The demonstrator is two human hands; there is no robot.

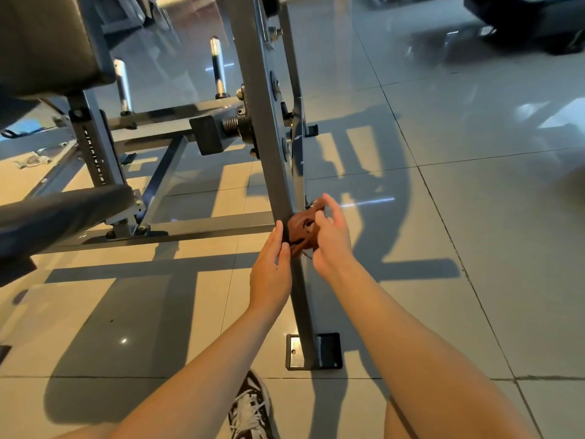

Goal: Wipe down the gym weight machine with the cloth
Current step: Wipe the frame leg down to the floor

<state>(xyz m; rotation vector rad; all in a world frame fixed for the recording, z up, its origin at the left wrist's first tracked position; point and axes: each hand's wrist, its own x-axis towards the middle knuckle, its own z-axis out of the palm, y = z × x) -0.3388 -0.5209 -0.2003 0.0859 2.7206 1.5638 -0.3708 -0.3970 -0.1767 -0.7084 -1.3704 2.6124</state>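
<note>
A small brown cloth [303, 229] is wrapped against the grey upright post [272, 128] of the weight machine, low down near the floor. My left hand [271, 267] holds the cloth's left side, fingers straight along the post and thumb on the cloth. My right hand [332, 236] grips the cloth's right side with curled fingers. The post runs on down to a black foot plate [329, 351] on the floor.
Black seat pads [53, 42] and a numbered adjuster post [95, 153] stand to the left, with grey frame bars [190, 226] low across the floor. A spring pin [234, 125] juts from the post. My shoe [251, 407] is below. Glossy tiled floor [459, 217] spreads to the right.
</note>
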